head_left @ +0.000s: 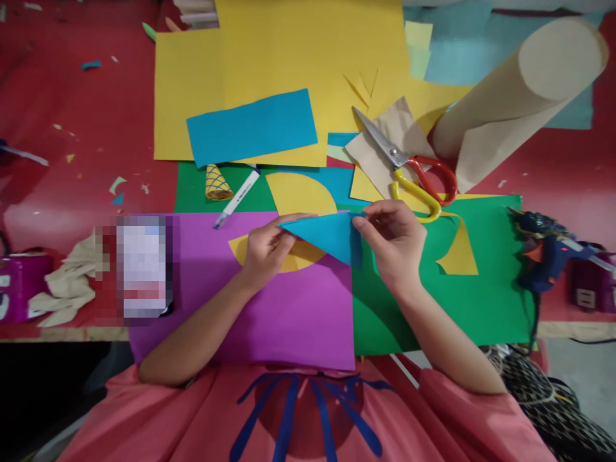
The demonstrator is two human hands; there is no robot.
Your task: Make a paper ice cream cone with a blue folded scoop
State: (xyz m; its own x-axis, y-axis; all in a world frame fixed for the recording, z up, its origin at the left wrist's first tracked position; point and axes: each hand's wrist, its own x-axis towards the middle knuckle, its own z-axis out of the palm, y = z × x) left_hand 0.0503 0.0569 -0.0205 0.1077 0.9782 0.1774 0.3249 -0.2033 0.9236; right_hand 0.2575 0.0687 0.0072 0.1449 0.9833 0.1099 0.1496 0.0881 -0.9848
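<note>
A blue paper piece with a folded, pointed shape (332, 234) is held up between my two hands. My left hand (267, 252) pinches its narrow tip at the left. At its right end, the thumb and fingers of my right hand (395, 242) grip the edge. Beneath it lie a yellow curved piece (305, 255) on the purple sheet (289, 321) and another yellow rounded piece (303, 192) just behind. A small yellow cone with blue crossed lines (217, 184) and a white marker (238, 197) rest to the left, beyond my left hand.
Scissors with red and yellow handles (397, 160) lie open beyond my right hand. A brown paper roll (520, 83) stands behind at right. A blue glue gun (548, 260) sits right of the green sheet (443, 314). A blue strip (253, 128) lies on yellow sheets.
</note>
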